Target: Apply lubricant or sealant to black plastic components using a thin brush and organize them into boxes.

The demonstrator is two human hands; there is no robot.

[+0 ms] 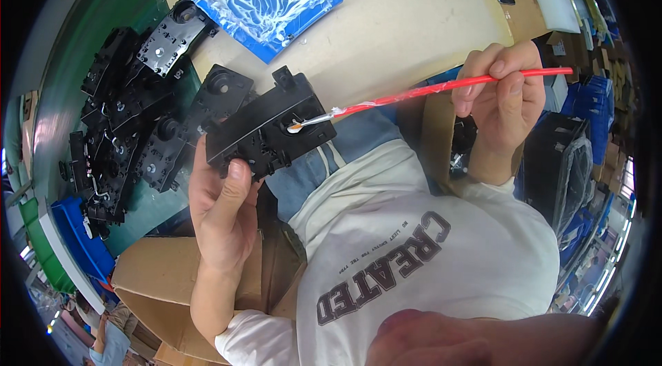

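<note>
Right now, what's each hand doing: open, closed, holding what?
Left hand: closed on a black plastic part.
Right hand: closed on a red brush, its tip on the part.

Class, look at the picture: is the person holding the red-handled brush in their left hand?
No. The right hand holds the red-handled brush, while the left hand holds the black plastic part.

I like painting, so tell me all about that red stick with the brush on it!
The red brush is a long, thin, glossy red stick, likely plastic. Its silvery end carries a small tip smeared with white paste. It lies nearly level, sloping slightly down toward the person's left. The right hand pinches it near the far end. The tip touches a round hollow in the black plastic part, which the left hand holds.
</note>
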